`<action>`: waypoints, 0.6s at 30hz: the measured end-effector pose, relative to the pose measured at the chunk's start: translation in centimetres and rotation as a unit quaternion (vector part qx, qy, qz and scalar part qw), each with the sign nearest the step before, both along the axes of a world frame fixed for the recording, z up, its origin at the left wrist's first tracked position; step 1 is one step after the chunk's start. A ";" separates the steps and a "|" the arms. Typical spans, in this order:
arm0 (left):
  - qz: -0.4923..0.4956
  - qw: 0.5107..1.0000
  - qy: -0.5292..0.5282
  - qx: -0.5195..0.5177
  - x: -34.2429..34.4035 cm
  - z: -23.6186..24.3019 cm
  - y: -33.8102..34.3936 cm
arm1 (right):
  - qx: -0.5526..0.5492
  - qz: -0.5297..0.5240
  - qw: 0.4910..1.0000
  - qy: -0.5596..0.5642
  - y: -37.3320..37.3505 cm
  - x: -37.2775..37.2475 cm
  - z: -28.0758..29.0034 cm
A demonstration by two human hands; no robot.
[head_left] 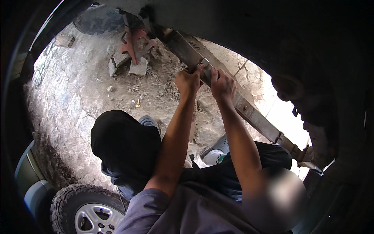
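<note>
Rust-brown steel fills the middle of your head view: a long leaf spring [249, 111] runs slantwise from the upper centre down to the right, under the dark body of a vehicle [311, 43]. Your left hand [188, 81] is clenched around the spring's near edge, and your right hand [222, 85] grips it just beside, fingers wrapped over the flat top. A small bright metal clamp [204, 62] sits on the spring right above your knuckles, touching the bar between both hands.

At the spring's upper end a reddish jack stand [134, 43] stands on grey stone blocks [137, 67], with a dark tyre [97, 19] behind it. The lower right end of the spring meets a bracket [298, 150] in bright sunlight.

Below your forearms another person crouches on the dirt ground [78, 97]; you see a black cap [124, 142] and a grey and white shoe [216, 152]. That person sits directly between you and the ground, and your arms reach over them to get at the spring. A knobbly tyre on a silver wheel [91, 216] shows at the lower left, beside a pale vehicle panel [29, 175]. A small yellow scrap [138, 103] lies in the dirt, well apart from the hands.
</note>
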State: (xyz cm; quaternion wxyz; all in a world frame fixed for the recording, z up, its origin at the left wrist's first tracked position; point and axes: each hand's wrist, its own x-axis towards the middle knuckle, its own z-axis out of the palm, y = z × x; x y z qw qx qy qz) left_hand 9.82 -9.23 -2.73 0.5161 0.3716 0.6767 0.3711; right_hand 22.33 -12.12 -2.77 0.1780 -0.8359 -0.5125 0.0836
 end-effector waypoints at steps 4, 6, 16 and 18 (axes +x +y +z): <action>0.015 0.992 -0.115 0.041 -0.7 -2.3 -1.0 | 0.009 -0.011 1.000 0.012 -0.1 0.0 0.4; 0.024 0.991 -0.126 0.046 -0.7 -2.6 -1.3 | 0.017 -0.006 1.000 0.016 -0.2 -0.3 0.4; -0.016 0.998 0.049 -0.020 0.0 -0.9 1.0 | 0.010 -0.001 1.000 -0.016 -0.1 0.0 0.0; -0.026 0.999 0.027 -0.031 -0.2 -0.3 1.1 | 0.014 -0.002 1.000 -0.017 -0.2 0.0 0.2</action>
